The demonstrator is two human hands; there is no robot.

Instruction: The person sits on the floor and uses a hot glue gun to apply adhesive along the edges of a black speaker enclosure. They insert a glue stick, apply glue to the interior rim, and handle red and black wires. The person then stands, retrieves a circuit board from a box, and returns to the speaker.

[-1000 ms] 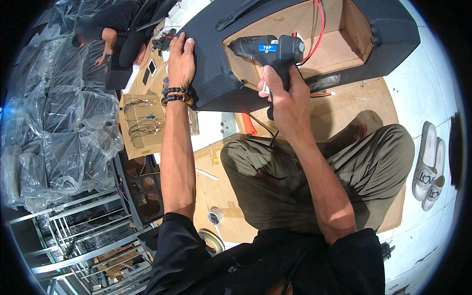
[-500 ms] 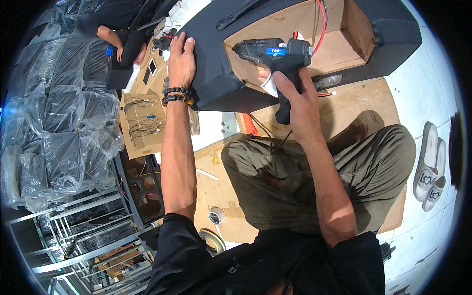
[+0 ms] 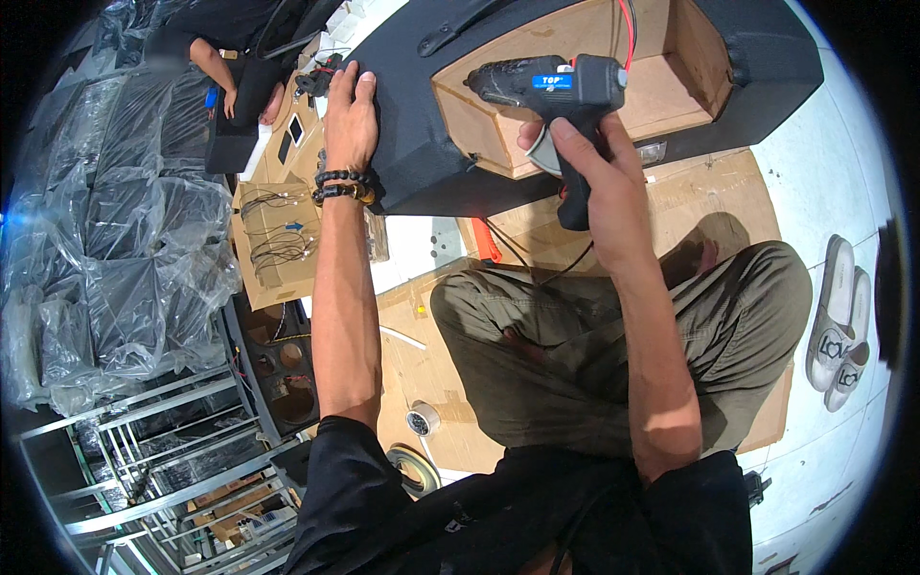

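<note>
I sit cross-legged on cardboard sheets. A black felt-covered speaker cabinet [image 3: 422, 115] lies in front of me, its wooden cavity [image 3: 661, 91] facing up. My left hand [image 3: 351, 115] rests flat on the cabinet's left edge, with bead bracelets on its wrist. A black glue gun [image 3: 556, 91] is gripped by the handle in my right hand [image 3: 599, 182], its nozzle pointing left over the wooden rim of the cavity. Red and black wires [image 3: 628, 24] hang into the cavity behind the gun.
Plastic-wrapped black items [image 3: 115, 220] are stacked at left beside metal racks [image 3: 144, 450]. A cardboard box with wiring [image 3: 273, 240] stands near my left forearm. Tape rolls [image 3: 420, 422] lie by my knee. White sandals [image 3: 839, 326] sit at right. Another person's hand [image 3: 230, 101] is at upper left.
My right hand has lifted the glue gun a little up and to the right, bringing it level over the cavity rim. My left hand stays on the cabinet.
</note>
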